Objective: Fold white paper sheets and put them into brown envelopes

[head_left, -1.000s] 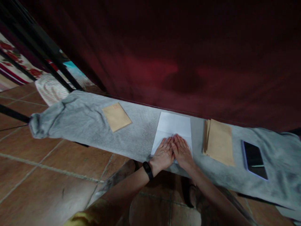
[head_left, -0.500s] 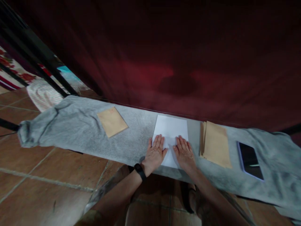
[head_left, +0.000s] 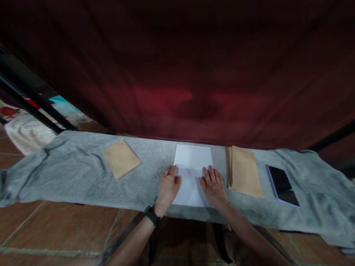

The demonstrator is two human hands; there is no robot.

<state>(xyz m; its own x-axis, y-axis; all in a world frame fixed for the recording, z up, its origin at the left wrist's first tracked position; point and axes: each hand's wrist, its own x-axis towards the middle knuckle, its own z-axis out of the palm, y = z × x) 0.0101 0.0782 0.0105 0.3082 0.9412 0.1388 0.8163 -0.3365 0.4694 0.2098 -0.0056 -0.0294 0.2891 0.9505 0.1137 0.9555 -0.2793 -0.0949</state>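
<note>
A white sheet of paper lies on the grey cloth in front of me, with a crease running across its middle. My left hand, a black band on its wrist, rests at the paper's left edge with fingers stretched forward and the thumb over the sheet. On the right edge lies my right hand, palm down, its fingers spread and touching the paper near the crease. Both hands are open. To the right of the paper is a stack of brown envelopes; a single brown envelope lies off to the left.
A phone lies on the right part of the grey cloth, which covers a long narrow bench. Behind it hangs a dark red curtain. Dark metal bars and a striped cloth are at the left, above a tiled floor.
My hands have slid apart toward the paper's side edges, the left hand moving farther out and uncovering the crease. The view has shifted slightly.
</note>
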